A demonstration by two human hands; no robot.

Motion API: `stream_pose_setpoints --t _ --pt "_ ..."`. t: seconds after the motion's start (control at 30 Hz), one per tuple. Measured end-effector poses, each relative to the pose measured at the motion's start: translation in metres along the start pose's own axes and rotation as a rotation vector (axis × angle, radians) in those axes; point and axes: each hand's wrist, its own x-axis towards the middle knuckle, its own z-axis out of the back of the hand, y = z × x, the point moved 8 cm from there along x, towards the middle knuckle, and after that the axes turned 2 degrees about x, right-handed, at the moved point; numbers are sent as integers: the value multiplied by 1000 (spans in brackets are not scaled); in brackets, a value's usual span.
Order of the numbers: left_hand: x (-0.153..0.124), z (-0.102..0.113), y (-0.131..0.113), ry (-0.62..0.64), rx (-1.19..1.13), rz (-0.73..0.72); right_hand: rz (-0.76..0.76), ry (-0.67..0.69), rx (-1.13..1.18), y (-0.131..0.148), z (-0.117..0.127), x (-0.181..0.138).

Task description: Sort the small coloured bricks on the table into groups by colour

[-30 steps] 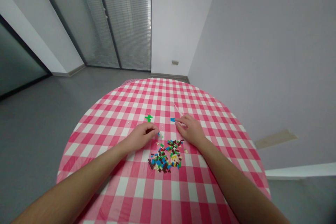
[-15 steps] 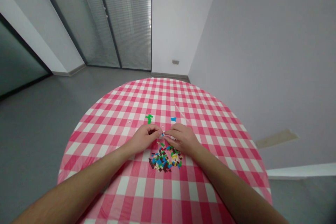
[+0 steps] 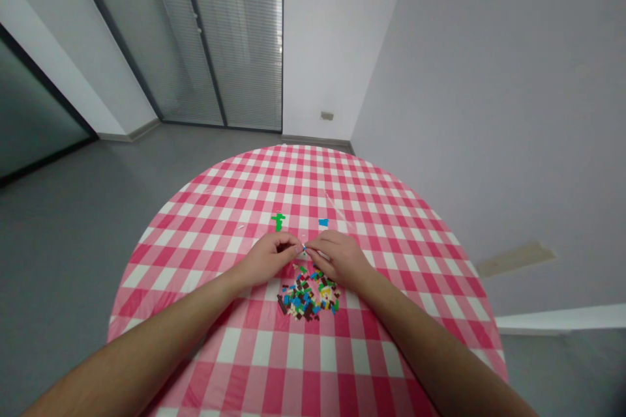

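Small brick (image 3: 304, 249) pinched between fingertips of left hand (image 3: 268, 256) and right hand (image 3: 340, 258), 12 o'clock of brick pile (image 3: 308, 292)

No text, label, brand, number or sign can be read anywhere in the head view. The checked tablecloth (image 3: 303, 352) carries only its pink and white squares, and the small bricks in the pile (image 3: 307, 292) near the middle of the table are too small to show any marking. The walls and the blinds behind the far edge of the table bear no lettering either.
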Motion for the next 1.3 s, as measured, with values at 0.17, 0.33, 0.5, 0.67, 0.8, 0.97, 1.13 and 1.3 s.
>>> stream_pose_setpoints --t 0.17,0.33,0.5,0.67,0.8,0.97,1.13,1.3 --pt "0 2 -2 -3 60 -20 -36 20 -9 -5 -2 -1" --pt "0 2 1 6 70 -21 -422 -21 -199 -56 12 -11" --pt "0 -1 1 34 137 -22 -691 90 -362 -102 16 -26" --pt "-1 -2 0 47 150 -19 -663 114 -353 -103 9 -25" --pt "-1 -3 0 60 141 -17 -580 112 -341 -93 5 -21" --pt "-2 -3 -3 67 159 -25 -568 118 -321 -90 6 -21" --pt "-2 -4 -1 76 158 -25 -579 120 -310 -90 6 -21" --pt "-2 -4 0 81 161 -29 -556 111 -313 -88 7 -20"
